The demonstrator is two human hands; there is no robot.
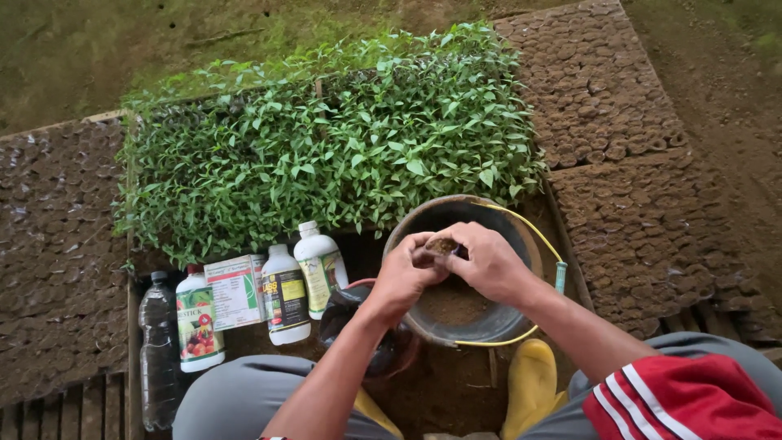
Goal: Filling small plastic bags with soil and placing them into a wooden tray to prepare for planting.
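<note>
Left hand: the left hand (405, 273) is curled, its fingertips pinched on the left side of a small soil-filled pot (442, 245), held over the bucket.
Right hand: the right hand (489, 262) is cupped over the same small pot from the right, thumb and fingers closed on it; both hands meet around it, touching.
Small pot: dark, topped with brown soil, mostly hidden by the fingers; it sits in the air above the bucket's near half.
Bucket: a round grey bucket (521, 236) with a thin yellow wire handle (533, 226) and a teal grip at the right; loose brown soil (453, 303) lies at its bottom.
Near left of bucket: a dark, shiny bag-like thing (346, 314) under the left wrist; what it is cannot be told.
Bottles: left of the hands stand two white bottles (285, 295) with coloured labels, a flat white box (234, 291), another white bottle with a red cap (198, 322), and a clear plastic bottle (157, 346) farthest left.
Seedlings: a dense bed of green leafy seedlings (342, 147) fills the far middle.
Soil pots: rows of small soil-filled pots (627, 163) lie to the right and to the left (57, 244).
Nearest: yellow boots (529, 383), grey trousers, a red and white sleeve.
</note>
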